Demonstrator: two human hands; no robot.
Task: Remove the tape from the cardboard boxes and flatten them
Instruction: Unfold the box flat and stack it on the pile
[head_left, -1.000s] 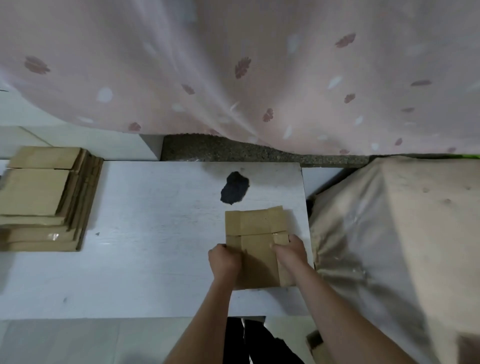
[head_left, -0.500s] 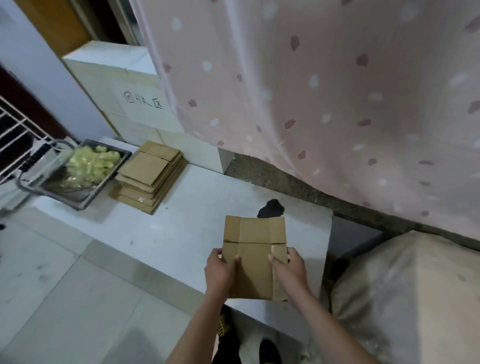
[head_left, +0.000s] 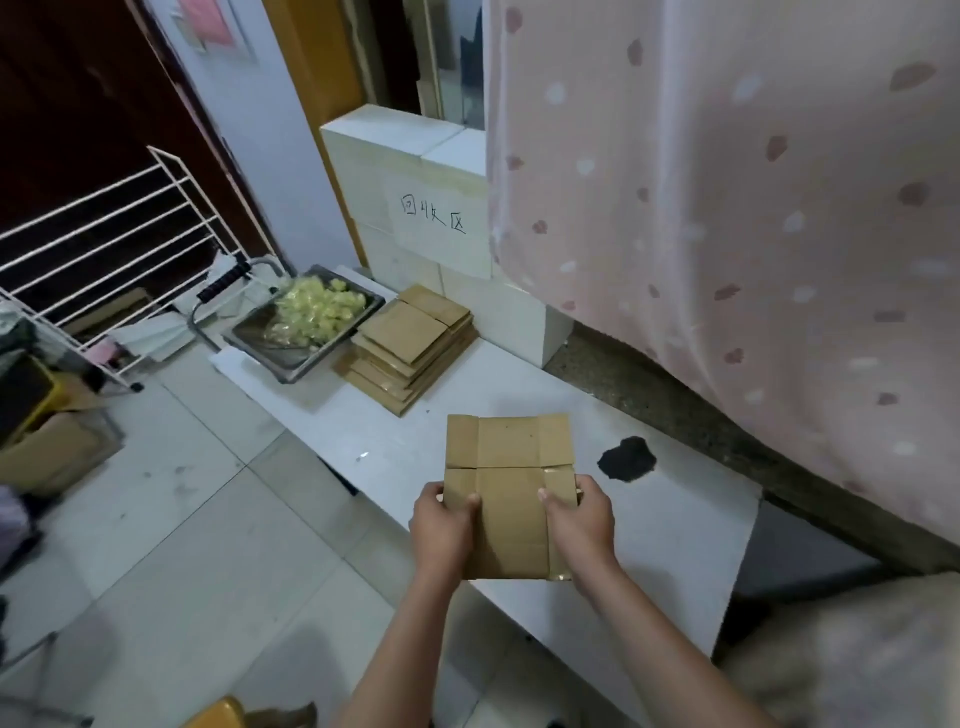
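At ten o'clock on the tabletop (head_left: 363, 436) lay a stack of flattened boxes (head_left: 410, 345). The left hand (head_left: 441, 525) reached in from six o'clock, its grip pinching the left edge of the flattened cardboard box (head_left: 511, 493), thumb on top. The right hand (head_left: 582, 519) pinched the right edge likewise. The box was held above the tabletop's near edge, long axis twelve to six, flaps toward twelve.
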